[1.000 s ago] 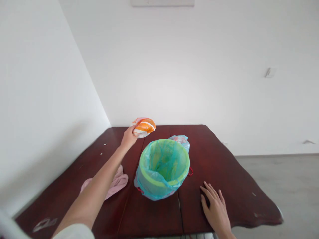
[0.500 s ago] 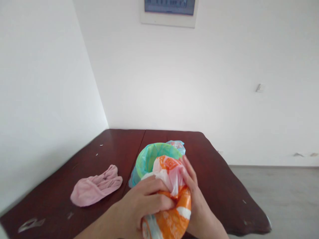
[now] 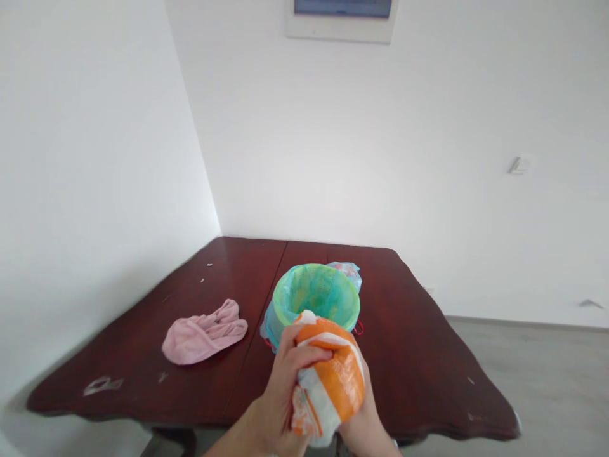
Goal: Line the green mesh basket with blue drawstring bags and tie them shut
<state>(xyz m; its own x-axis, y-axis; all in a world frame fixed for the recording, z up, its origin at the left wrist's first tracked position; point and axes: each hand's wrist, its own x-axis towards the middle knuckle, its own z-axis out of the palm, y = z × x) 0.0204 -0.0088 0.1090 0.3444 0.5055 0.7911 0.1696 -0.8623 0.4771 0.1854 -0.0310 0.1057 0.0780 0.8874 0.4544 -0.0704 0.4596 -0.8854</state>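
Between my two hands is a bunched-up orange and white plastic bag (image 3: 339,374). My left hand (image 3: 284,390) grips it from the left with the fingers curled over its top. From the right, my right hand (image 3: 364,409) is wrapped round it, its fingers mostly hidden behind the bag. Just beyond the bag stands a green waste basket (image 3: 277,303), lined with a thin blue-green bin bag (image 3: 328,295) folded over the rim. Red drawstring ends hang at both sides of the basket.
A crumpled pink cloth (image 3: 202,336) lies on the dark red wooden table (image 3: 419,355), left of the basket. Behind the basket rests a light blue plastic bag (image 3: 349,271). Scraps of clear tape (image 3: 102,384) stick to the table's front left. White walls border the far and left sides.
The orange and white bag has been pressed into a smaller bundle and drawn back from the basket, uncovering its opening. The view has shifted slightly.
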